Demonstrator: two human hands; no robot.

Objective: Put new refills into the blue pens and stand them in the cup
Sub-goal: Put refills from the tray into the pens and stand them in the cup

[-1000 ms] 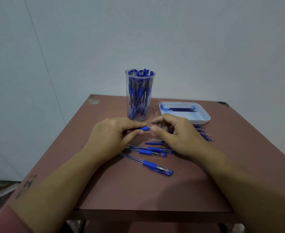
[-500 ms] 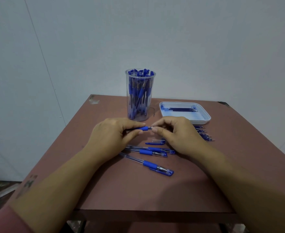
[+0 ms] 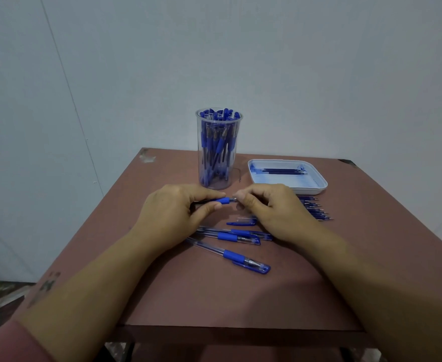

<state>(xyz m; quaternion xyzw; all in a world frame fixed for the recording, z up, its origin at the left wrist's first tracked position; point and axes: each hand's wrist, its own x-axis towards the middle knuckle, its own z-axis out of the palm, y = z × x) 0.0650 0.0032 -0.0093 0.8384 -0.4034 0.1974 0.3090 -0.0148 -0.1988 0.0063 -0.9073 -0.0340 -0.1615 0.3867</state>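
Observation:
My left hand (image 3: 174, 212) grips a pen barrel (image 3: 223, 200) by its blue rubber sleeve, level above the table. My right hand (image 3: 269, 207) pinches the pen's tip end right at the sleeve; what its fingers hold there is too small to tell. A loose blue cap (image 3: 242, 222) lies on the table just below the hands. Three capped blue pens (image 3: 231, 257) lie closer to me. A tall clear cup (image 3: 218, 148) packed with blue pens stands behind the hands.
A white tray (image 3: 316, 176) with a few refills sits at the back right. A row of refills (image 3: 316, 209) lies on the brown table (image 3: 214, 296) in front of the tray, partly hidden by my right hand. A grey wall stands behind.
My right hand's fingers closed in on the pen's tip end and now meet the blue sleeve. The left hand stayed put.

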